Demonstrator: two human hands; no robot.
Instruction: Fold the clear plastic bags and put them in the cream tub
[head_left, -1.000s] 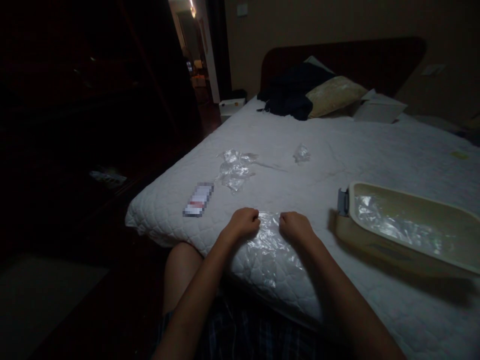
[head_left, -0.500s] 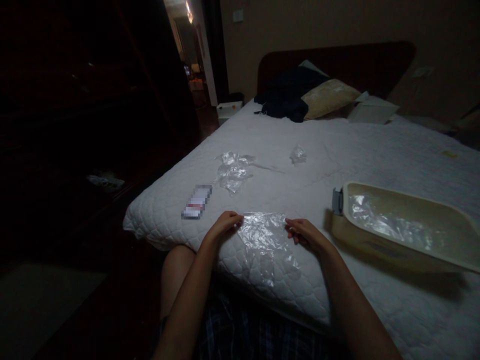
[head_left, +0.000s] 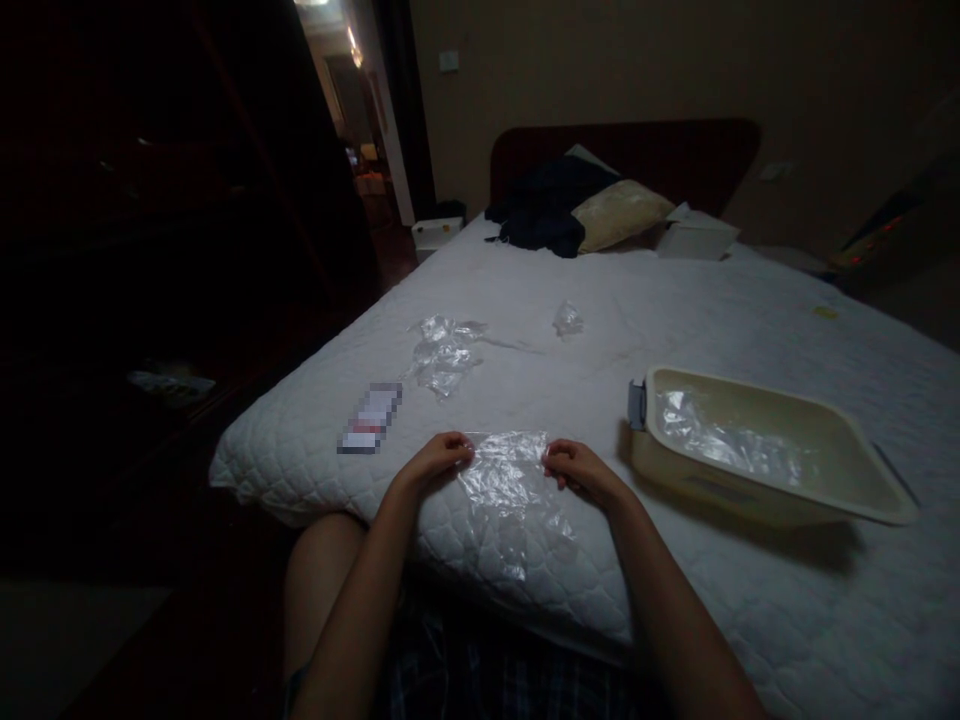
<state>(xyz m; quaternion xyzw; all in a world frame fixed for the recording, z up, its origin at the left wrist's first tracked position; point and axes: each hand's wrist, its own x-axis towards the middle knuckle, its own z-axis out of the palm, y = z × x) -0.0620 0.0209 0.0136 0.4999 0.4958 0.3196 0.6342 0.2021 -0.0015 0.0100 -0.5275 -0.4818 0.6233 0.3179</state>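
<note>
Dimly lit, at the near edge of a bed, the left hand and the right hand each pinch a far corner of a clear plastic bag, fingers curled narrow on the film and the top edge pulled flat between them. The bag lies spread on the quilted cover, its long axis running from the hands back toward the person and its lower end draping over the mattress edge. Which end is the mouth cannot be told. It looks almost weightless, limp and slick, likely to crease or cling, and is best gripped at corners or edges. Just right sits a beige tub holding more film. Beyond the hands lie crumpled plastic and a small wad, with a blurred packet to the left.
</note>
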